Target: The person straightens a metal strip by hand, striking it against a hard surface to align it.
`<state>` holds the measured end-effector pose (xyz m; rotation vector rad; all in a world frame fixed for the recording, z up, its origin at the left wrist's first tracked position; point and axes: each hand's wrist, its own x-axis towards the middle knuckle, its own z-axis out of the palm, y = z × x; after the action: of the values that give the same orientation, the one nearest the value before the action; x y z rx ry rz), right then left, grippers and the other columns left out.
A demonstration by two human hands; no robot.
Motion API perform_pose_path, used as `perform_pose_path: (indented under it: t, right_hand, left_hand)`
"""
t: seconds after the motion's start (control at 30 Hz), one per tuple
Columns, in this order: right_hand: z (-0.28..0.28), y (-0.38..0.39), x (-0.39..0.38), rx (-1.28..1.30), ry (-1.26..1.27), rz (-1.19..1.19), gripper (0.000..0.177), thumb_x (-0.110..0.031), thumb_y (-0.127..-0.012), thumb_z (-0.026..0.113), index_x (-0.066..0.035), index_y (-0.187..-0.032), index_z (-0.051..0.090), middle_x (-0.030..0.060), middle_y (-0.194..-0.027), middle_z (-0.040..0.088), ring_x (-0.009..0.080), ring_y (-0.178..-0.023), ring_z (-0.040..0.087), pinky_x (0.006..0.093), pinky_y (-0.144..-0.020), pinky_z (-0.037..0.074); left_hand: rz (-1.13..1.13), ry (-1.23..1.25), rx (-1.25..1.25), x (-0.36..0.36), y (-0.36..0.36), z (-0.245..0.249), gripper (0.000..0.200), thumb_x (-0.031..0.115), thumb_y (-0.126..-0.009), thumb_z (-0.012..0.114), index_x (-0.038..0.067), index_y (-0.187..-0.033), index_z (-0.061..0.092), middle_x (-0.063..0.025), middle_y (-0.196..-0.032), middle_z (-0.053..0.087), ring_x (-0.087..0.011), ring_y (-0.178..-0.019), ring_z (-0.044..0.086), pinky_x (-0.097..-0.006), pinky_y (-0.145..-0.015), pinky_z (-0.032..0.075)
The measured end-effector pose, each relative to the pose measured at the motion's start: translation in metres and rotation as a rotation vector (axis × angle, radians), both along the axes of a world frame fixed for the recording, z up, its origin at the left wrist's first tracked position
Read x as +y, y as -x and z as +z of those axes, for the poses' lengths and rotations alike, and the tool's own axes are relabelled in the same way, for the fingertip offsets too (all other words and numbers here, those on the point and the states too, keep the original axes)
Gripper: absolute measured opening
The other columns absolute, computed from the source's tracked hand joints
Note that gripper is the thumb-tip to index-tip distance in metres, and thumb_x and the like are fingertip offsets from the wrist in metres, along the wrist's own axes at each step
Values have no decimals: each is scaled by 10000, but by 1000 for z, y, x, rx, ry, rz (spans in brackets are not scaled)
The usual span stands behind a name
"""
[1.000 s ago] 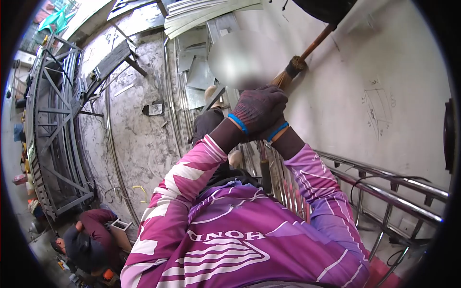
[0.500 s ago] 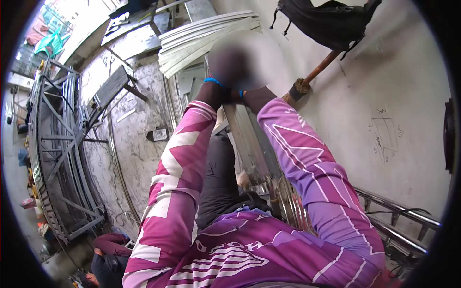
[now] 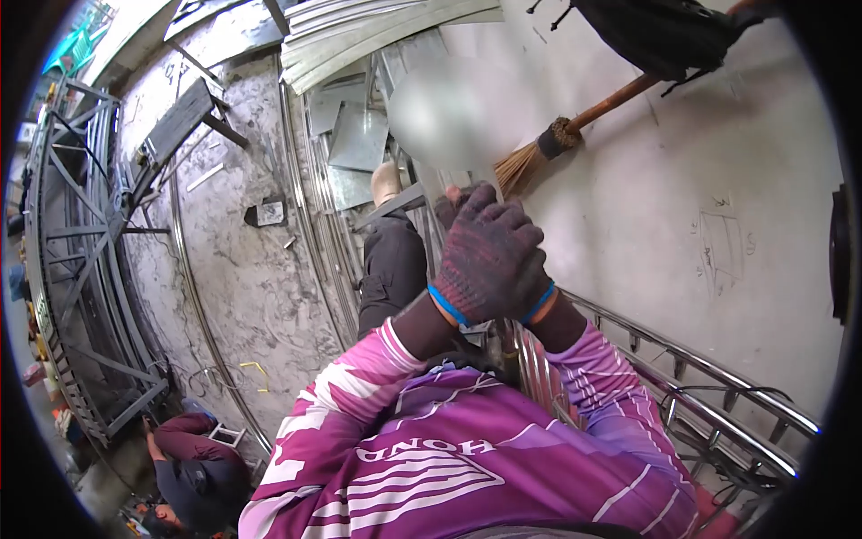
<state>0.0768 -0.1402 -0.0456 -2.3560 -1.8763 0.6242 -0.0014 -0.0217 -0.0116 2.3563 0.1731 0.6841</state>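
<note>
Both my hands are brought together in front of my chest, in dark, reddish-stained work gloves with blue cuffs. My left hand (image 3: 485, 256) lies uppermost, its fingers bent and closed over the right. My right hand (image 3: 537, 286) is mostly covered by it, with little more than its cuffed wrist in sight. I cannot tell whether anything is pressed between them. Glove tips show just past the left knuckles. Below them stretches my dark-trousered leg (image 3: 395, 256), with a beige shoe (image 3: 386, 184) beside a grey metal bar (image 3: 391, 207).
A straw broom (image 3: 539, 157) leans by the pale wall at right, below a black bag (image 3: 655, 40). Shiny metal tubing (image 3: 700, 395) runs along my right. Long metal profiles and a steel frame (image 3: 76, 234) stand left. Another person (image 3: 202, 467) crouches at lower left.
My hands have come back from far out in front toward my chest, my elbows bending. The view has shifted, showing my shoe and more of the crouching person.
</note>
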Motion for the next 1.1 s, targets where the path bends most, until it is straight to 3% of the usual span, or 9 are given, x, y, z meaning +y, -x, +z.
perform_pose_path:
  t: [0.13, 0.33, 0.4, 0.57, 0.6, 0.73, 0.8, 0.93, 1.1]
  right_hand:
    - [-26, -43, 79, -57, 7, 25, 667, -422, -1019, 558, -141, -1610, 426, 190, -1634, 458, 349, -1518, 413, 486, -1265, 294]
    - [-12, -100, 219, -195, -126, 25, 640, -409, -1033, 546, -154, -1610, 438, 178, -1638, 463, 344, -1511, 423, 480, -1259, 297]
    - [4, -92, 216, -241, -196, 27, 631, -405, -1037, 541, -158, -1610, 443, 174, -1640, 464, 342, -1509, 426, 478, -1258, 298]
    - [3, -61, 183, -286, -279, 8, 609, -394, -1049, 531, -169, -1609, 453, 164, -1643, 468, 337, -1504, 434, 474, -1253, 301]
    - [37, -47, 173, -135, 46, -131, 624, -417, -1029, 562, -171, -1592, 461, 151, -1620, 484, 325, -1492, 437, 488, -1235, 311]
    - [12, -11, 90, -162, 81, -104, 657, -453, -1010, 575, -174, -1594, 461, 146, -1621, 488, 332, -1499, 429, 494, -1240, 301]
    - [-1, -10, 75, -169, 95, -76, 679, -476, -998, 583, -176, -1595, 461, 143, -1622, 491, 336, -1503, 424, 499, -1244, 295]
    - [-20, -24, 86, -193, 83, -44, 725, -524, -973, 599, -180, -1597, 461, 137, -1624, 496, 344, -1512, 414, 508, -1251, 283]
    - [-38, -85, 185, -203, 13, -37, 783, -583, -943, 620, -186, -1599, 462, 129, -1627, 502, 355, -1523, 401, 520, -1261, 267]
  left_hand:
    - [-3, -82, -10, 73, -35, -10, 255, 301, -815, 720, 117, -976, 791, -134, -1010, 747, -352, -973, 660, -488, -945, 506]
    - [141, 140, 145, 185, -104, 1, 320, 375, -902, 700, 135, -1076, 820, -153, -999, 790, -364, -1037, 728, -485, -947, 568]
    - [155, 221, 260, 193, -109, 5, 316, 379, -919, 694, 139, -1083, 820, -146, -1016, 794, -361, -1049, 741, -484, -962, 571]
    - [145, -84, 55, 130, -76, -8, 239, 312, -868, 725, 164, -1028, 823, -133, -1016, 785, -361, -1025, 700, -514, -964, 531]
    - [120, -44, 6, 104, -63, -11, 229, 296, -847, 729, 157, -1005, 819, -129, -1000, 776, -362, -1018, 690, -518, -984, 509]
    - [7, 26, -67, 13, -16, -3, 413, 275, -779, 771, 126, -1162, 736, -113, -1202, 704, -362, -1153, 649, -521, -1124, 449]
    - [26, 33, -83, 3, -8, 3, 418, 276, -789, 773, 119, -1173, 728, -122, -1267, 681, -368, -1176, 640, -538, -1115, 447]
    - [36, 114, -45, 45, -29, -4, 450, 295, -787, 772, 114, -1197, 731, -136, -1347, 674, -372, -1202, 639, -557, -1109, 442]
    - [184, 90, 77, 147, -86, -7, 501, 375, -843, 724, 109, -1267, 737, -155, -1501, 623, -381, -1248, 666, -534, -1088, 486]
